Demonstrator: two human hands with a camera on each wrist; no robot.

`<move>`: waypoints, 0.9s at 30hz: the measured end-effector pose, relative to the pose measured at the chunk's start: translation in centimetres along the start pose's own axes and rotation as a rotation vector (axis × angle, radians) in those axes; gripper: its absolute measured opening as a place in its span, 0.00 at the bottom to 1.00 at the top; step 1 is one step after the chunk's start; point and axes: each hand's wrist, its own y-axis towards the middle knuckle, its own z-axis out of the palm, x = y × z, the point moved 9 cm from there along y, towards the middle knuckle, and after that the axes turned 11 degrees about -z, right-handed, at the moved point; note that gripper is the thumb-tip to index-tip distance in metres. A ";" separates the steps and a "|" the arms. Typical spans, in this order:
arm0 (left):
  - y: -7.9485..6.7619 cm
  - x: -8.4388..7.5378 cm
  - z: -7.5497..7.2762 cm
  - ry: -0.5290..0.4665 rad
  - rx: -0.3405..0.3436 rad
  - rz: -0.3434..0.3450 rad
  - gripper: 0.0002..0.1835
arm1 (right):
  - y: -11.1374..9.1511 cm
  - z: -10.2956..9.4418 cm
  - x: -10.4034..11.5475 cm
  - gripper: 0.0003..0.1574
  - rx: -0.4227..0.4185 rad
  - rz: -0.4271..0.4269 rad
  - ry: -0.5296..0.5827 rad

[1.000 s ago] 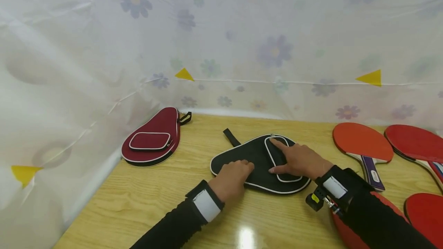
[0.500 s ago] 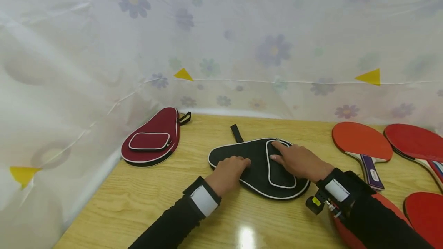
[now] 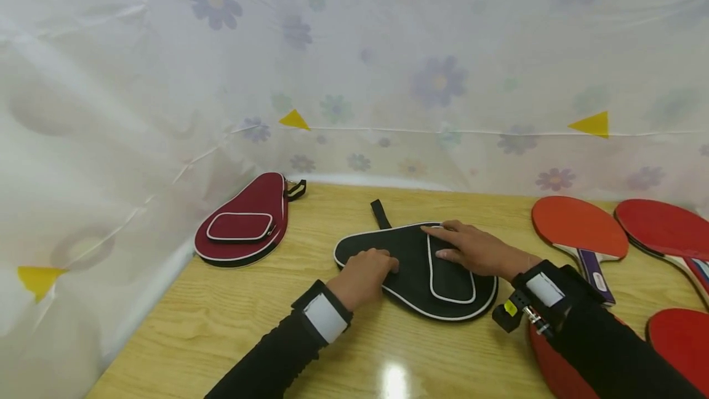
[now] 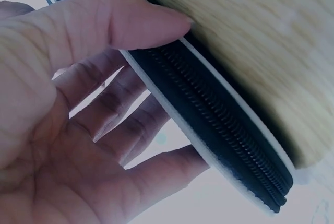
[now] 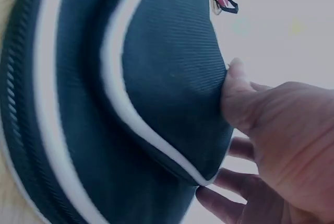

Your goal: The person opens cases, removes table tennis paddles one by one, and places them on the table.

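Observation:
A black table tennis bat case with white piping and a front pocket lies flat on the wooden table, its narrow end to the left. My left hand holds its near edge by the narrow part; in the left wrist view the thumb presses the zipped side and the fingers reach over the top. My right hand lies over the pocket's far part, index finger stretched toward its far left corner. In the right wrist view the thumb touches the pocket and other fingers are at its far edge.
A dark red bat case lies at the back left near the sheet wall. On the right are an orange-red bat with a purple handle and several red bats; one lies partly beneath my right forearm.
The black case has turned slightly, its strap swinging right and its pocket shifting nearer me. My right fingers have moved left along the pocket's far edge; my left hand has shifted slightly left.

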 end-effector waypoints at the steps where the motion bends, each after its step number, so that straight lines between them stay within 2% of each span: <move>1: 0.0 0.0 0.0 -0.003 0.003 0.001 0.21 | 0.0 0.0 0.0 0.31 0.014 0.007 -0.013; 6: 0.3 0.4 0.0 -0.011 -0.011 -0.001 0.21 | 0.1 0.0 0.0 0.28 0.042 0.027 -0.047; 12: 0.6 0.6 -0.1 0.070 -0.043 0.017 0.20 | -0.1 0.2 0.3 0.29 0.014 0.073 -0.070; 16: 0.7 0.9 -0.1 0.109 -0.040 0.009 0.20 | -0.1 0.2 1.0 0.30 -0.018 0.069 -0.120; 21: 1.0 1.5 -0.1 0.054 -0.024 -0.006 0.19 | -0.1 -0.1 2.1 0.30 -0.052 0.064 -0.167; 25: 1.0 1.9 -0.5 0.020 -0.032 0.002 0.18 | -0.1 0.0 2.5 0.30 -0.063 0.094 -0.166; 27: 1.1 2.3 -0.4 0.017 -0.006 -0.012 0.19 | -0.1 0.0 2.7 0.30 -0.071 0.108 -0.172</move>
